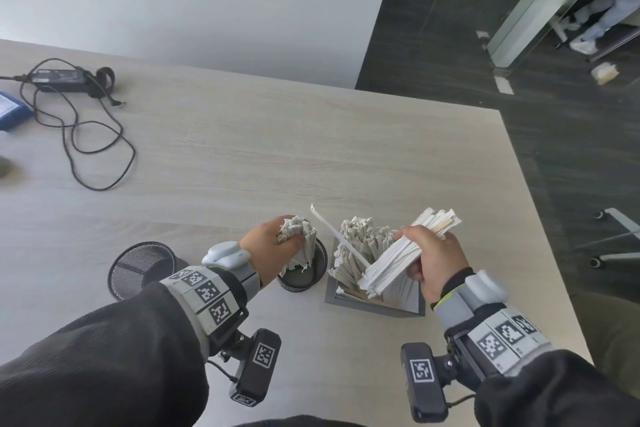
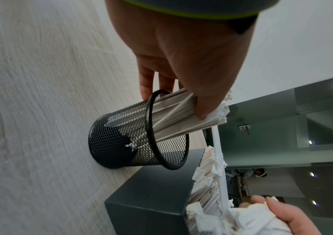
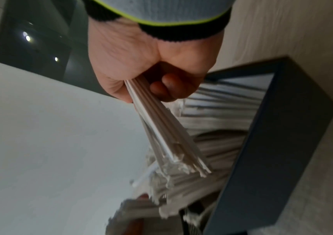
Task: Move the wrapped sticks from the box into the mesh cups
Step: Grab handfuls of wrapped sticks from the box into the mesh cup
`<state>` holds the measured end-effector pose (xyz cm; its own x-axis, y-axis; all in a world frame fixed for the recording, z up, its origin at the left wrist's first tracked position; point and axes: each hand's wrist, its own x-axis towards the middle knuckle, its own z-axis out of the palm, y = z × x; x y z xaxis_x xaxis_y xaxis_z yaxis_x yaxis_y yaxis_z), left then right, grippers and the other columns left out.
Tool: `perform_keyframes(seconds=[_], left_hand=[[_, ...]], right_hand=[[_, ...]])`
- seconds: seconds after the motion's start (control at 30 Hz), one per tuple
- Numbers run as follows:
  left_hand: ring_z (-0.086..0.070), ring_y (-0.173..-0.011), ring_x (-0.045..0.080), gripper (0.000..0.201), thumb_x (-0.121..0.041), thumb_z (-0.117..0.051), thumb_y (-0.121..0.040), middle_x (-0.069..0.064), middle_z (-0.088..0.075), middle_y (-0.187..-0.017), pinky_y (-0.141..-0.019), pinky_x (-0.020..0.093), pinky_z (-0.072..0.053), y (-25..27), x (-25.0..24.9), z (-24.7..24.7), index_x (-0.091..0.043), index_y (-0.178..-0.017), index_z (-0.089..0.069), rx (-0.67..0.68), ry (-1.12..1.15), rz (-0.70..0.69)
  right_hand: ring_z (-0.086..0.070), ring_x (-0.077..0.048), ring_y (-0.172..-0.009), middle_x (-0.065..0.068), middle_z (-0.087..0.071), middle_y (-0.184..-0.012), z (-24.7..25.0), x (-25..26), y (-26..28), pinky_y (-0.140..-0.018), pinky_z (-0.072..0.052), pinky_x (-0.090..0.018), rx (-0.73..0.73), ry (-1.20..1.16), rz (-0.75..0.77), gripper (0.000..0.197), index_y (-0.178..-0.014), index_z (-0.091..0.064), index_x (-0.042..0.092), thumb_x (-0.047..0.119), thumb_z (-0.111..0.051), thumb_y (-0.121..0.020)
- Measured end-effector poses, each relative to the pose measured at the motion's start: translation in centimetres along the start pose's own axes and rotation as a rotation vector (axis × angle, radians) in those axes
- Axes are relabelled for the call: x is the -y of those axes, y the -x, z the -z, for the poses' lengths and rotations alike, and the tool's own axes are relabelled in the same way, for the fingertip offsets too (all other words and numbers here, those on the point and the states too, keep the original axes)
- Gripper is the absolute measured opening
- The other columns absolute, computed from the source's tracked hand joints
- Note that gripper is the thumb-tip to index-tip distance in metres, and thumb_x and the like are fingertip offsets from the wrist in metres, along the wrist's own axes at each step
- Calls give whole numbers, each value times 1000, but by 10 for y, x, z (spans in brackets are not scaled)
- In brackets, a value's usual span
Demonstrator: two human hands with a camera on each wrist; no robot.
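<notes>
The left hand (image 1: 273,246) grips a bundle of wrapped sticks (image 1: 301,243) partly inside the mesh cup (image 1: 304,279) beneath it; ease them down before letting go. The right hand (image 1: 427,258) clutches another bundle (image 1: 408,250) above the box (image 1: 374,303); keep it tight.

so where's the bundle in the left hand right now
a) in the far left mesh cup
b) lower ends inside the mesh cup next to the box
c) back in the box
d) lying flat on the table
b: the left hand grips a bundle of wrapped sticks whose lower ends sit inside the mesh cup beside the box.
</notes>
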<state>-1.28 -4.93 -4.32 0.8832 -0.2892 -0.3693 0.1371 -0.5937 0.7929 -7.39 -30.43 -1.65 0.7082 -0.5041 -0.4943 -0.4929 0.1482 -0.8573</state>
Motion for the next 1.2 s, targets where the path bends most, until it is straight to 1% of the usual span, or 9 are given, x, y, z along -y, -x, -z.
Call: perform_keyframes(seconds=[0.13,0.23,0.43,0.67,0.8,0.9,1.03,1.13,1.2], left_hand=[[-54,-46,-3,47,-22,-55,-91,-10,-62,-78,-44,10,-38,1,-5,1,-44,-132,-50,17,-28,-5],[-46,-37,0,57,-19,-53,-88,-10,-55,-63,-41,11,-34,1,-7,3,-47,-137,-45,29,-18,1],[-44,-36,0,63,-15,-58,-83,-16,-51,-69,-40,11,-34,5,-7,5,-43,-139,-45,39,-3,-18],[-52,-47,1,67,-17,-62,-80,-13,-60,-93,-46,14,-42,3,-1,4,-45,-138,-44,58,-3,-12],[-59,-75,0,63,-22,-61,-82,-8,-61,-110,-60,11,-42,6,0,5,-44,-138,-44,42,-3,-12],[-56,-73,2,66,-20,-62,-79,-4,-62,-108,-60,14,-41,5,5,5,-45,-138,-45,39,-15,-6],[-58,-62,7,66,-21,-62,-74,-6,-67,-94,-56,21,-48,4,11,2,-46,-133,-45,62,-16,-17],[-66,-77,7,64,-46,-61,-71,-11,-70,-95,-70,30,-57,6,14,0,-45,-133,-45,63,-6,-44],[-67,-86,4,63,-43,-66,-74,-13,-70,-99,-76,28,-56,6,16,0,-42,-134,-46,69,-3,-57]], right_hand=[[-35,-13,-33,-4,-48,-47,-20,0,7,-38,-23,-16,104,7,-2,16,-73,-65,1,17,-67,-72],[-38,-12,-33,-4,-51,-48,-27,3,9,-38,-25,-15,153,-15,-14,15,-65,-66,6,13,-65,-78],[-36,-13,-39,-3,-48,-51,-28,6,14,-40,-19,-18,217,-164,-52,20,-56,-69,15,26,-60,-70],[-41,-16,-41,-10,-58,-59,-49,5,18,-40,-27,-21,171,-239,20,18,-63,-70,12,25,-62,-73],[-51,-22,-46,-14,-64,-62,-66,0,21,-45,-44,-28,117,-23,103,21,-71,-76,13,28,-66,-80],[-62,-30,-48,-12,-69,-59,-73,-3,25,-55,-56,-41,158,273,217,30,-72,-72,11,35,-64,-87],[-59,-23,-53,-2,-60,-56,-80,-6,29,-60,-52,-40,277,600,431,40,-58,-52,18,43,-64,-88],[-59,-17,-72,2,-58,-76,-83,-11,27,-70,-49,-36,316,736,535,38,-70,-58,20,58,-59,-75],[-56,-8,-76,8,-57,-85,-82,-14,26,-72,-47,-31,353,768,580,38,-84,-66,23,58,-61,-72]])
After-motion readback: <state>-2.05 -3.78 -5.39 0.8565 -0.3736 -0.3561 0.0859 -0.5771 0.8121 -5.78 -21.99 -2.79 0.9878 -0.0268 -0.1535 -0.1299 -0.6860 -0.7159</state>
